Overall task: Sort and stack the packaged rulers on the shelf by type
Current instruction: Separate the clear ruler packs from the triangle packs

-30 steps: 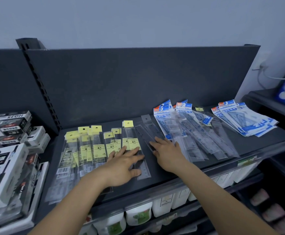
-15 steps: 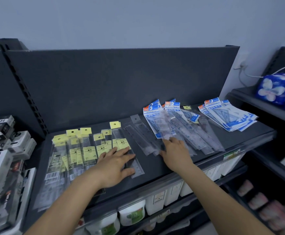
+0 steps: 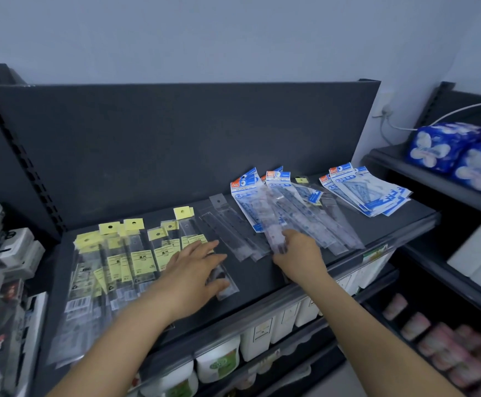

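The left hand [image 3: 193, 270] rests, fingers spread, on the yellow-tagged rulers [image 3: 141, 259]; the right hand [image 3: 299, 250] pinches a clear packet [image 3: 274, 227]. A tug could drag the overlapping blue-headed pile [image 3: 247, 196] askew.

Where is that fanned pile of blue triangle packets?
Head view: the pile lies far right on the shelf, beside the long blue-headed ruler packets the right hand grips.

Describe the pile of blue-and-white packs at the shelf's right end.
The pile of blue-and-white packs is several flat, glossy plastic sleeves, loosely fanned. Each has a blue header with a red-orange corner badge; a triangular shape shows through the top one. It lies flat near the right end of the dark shelf, headers towards the back. The left hand and right hand are clear of it; whether the long clear packs touch it is unclear.
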